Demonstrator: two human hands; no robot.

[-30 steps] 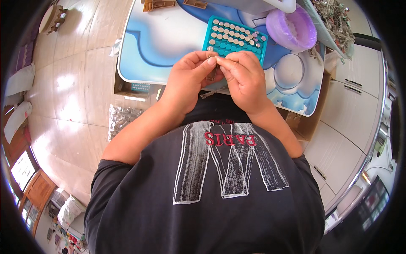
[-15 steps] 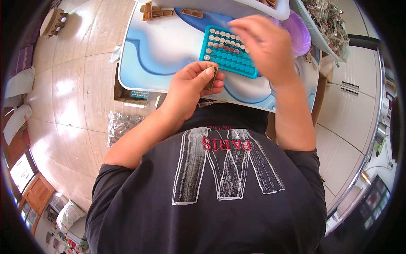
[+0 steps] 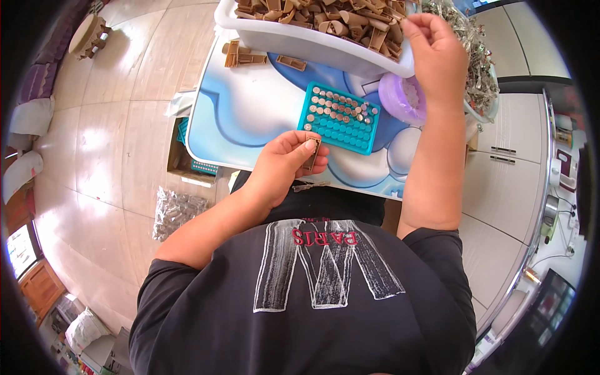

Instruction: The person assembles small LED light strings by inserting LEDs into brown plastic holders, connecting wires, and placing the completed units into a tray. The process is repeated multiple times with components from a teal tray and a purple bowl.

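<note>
My left hand (image 3: 286, 161) is closed on a small brown plastic casing (image 3: 312, 154), the thumb lying along its near face. Just beyond it lies a teal tray (image 3: 344, 139) with rows of round pockets. Silver button cells (image 3: 337, 107) sit in its far rows, while the near rows show bare teal pockets. My right hand (image 3: 439, 53) is raised at the right end of a white plastic bin (image 3: 300, 42), thumb and index finger pinched together. Whatever is between those fingertips, if anything, is too small to make out.
Brown plastic pieces (image 3: 350, 22) heap the bin. More brown casings (image 3: 244, 57) lie at the table's far left. A purple bowl (image 3: 400, 99) stands right of the tray, near a basket of thin metallic parts (image 3: 481, 69). A cardboard box (image 3: 187, 165) and clear bag (image 3: 178, 212) sit at left.
My right hand has gone from above the teal tray up and right to the bin's end. My left hand keeps the brown casing. The view has shifted, showing more of the bin.
</note>
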